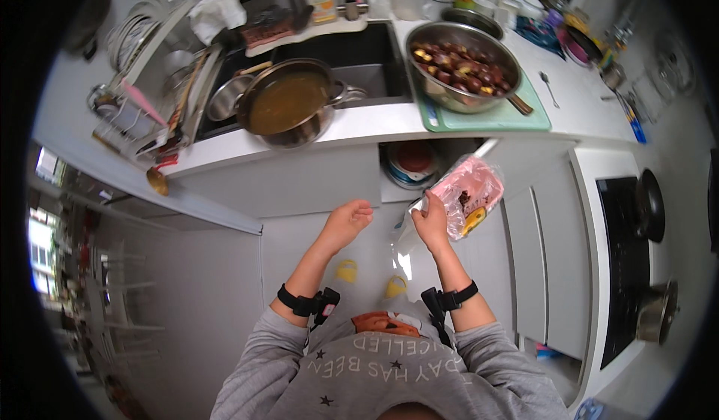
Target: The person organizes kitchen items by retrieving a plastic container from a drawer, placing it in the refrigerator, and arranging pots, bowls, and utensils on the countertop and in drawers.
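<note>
My right hand (431, 220) grips the near left rim of a pink plastic bin (469, 175), which is lined with a clear plastic bag. Dark scraps (464, 198) and a yellow item (475, 217) show inside the liner. To the left, my left hand (347, 223) hangs in the air with its fingers loosely curled; no object shows in it. An opening in the cabinet under the counter lies just beyond the bin, with stacked basins (413, 164) inside.
On the counter stand a pot of brownish liquid (292, 102) and a steel bowl of chestnuts (463, 71) on a green cutting board (483, 119). Behind the pot is a dark sink (359, 49). A dish rack (151, 49) stands left; a black cooktop (623, 274) is at right.
</note>
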Demonstrator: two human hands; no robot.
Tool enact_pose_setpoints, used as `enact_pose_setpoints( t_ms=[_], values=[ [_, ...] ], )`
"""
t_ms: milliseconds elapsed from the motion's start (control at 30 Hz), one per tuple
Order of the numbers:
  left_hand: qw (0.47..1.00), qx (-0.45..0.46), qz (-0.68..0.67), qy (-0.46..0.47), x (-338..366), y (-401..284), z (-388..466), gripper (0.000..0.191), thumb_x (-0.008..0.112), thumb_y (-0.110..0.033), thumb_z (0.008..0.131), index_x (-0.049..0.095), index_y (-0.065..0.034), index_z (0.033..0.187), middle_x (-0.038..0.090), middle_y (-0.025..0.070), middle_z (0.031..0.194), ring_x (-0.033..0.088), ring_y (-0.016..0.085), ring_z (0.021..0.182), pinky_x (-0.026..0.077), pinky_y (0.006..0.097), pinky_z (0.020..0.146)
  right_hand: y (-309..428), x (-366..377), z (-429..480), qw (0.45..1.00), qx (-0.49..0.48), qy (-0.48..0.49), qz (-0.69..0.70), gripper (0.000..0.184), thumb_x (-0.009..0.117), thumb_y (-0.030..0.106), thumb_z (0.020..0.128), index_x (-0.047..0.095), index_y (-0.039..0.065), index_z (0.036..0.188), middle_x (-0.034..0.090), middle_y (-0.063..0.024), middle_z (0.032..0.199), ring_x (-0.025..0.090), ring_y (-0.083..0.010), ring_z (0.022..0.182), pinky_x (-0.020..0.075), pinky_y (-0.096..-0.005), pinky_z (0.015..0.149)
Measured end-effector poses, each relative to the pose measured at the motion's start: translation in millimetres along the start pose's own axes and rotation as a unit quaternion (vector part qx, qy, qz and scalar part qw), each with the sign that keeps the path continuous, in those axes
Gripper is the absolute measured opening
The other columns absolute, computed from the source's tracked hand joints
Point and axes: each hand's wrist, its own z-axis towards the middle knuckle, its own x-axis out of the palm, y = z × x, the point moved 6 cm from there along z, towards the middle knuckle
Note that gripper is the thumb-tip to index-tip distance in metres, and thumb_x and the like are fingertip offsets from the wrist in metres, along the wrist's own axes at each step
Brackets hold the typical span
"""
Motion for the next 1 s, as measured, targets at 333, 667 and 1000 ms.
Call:
enact_pose_setpoints(
  t_ms=[333, 667, 1000],
  values=[
    [0.978, -0.011, -0.026, -0.209, -155.9, 17.5, -63.4, 0.03, 0.057, -0.013, 0.088, 0.055, 0.0039, 0.112, 0.065, 0.0095, 0.101, 0.06, 0.014, 0.091, 0.047, 0.0254, 0.081, 8.8, 96.2, 75.1, 0.98, 0.008, -0.014, 0.198, 0.027, 0.054, -0.004, 0.073, 0.047, 0.007, 0.096, 0.044, -0.0135, 0.125, 0.051, -0.0175, 0.097, 0.0445, -0.028, 0.075],
    [0.864, 0.112, -0.133, -0.472, -386.4, -1.4, -43.4, 0.016, 0.052, -0.013, 0.092, 0.057, 0.0003, 0.098, 0.061, 0.0049, 0.083, 0.058, 0.01, 0.069, 0.049, 0.021, 0.063, 74.7, 89.1, 104.3, 0.983, 0.104, 0.091, 0.123, 0.005, 0.049, -0.003, 0.08, 0.053, 0.0, 0.081, 0.062, -0.0087, 0.067, 0.06, -0.0153, 0.064, 0.0498, -0.0281, 0.058],
    [0.813, 0.01, -0.292, -0.503, -483.7, 66.3, -20.7, 0.027, 0.055, -0.012, 0.088, 0.047, -0.0001, 0.11, 0.054, 0.009, 0.093, 0.06, 0.017, 0.07, 0.052, 0.0278, 0.058, 396.6, 160.4, 124.9, 0.923, -0.032, 0.238, 0.301, 0.008, 0.051, 0.004, 0.09, 0.056, 0.001, 0.095, 0.064, -0.0069, 0.081, 0.064, -0.0122, 0.069, 0.0505, -0.0227, 0.061]
  ],
)
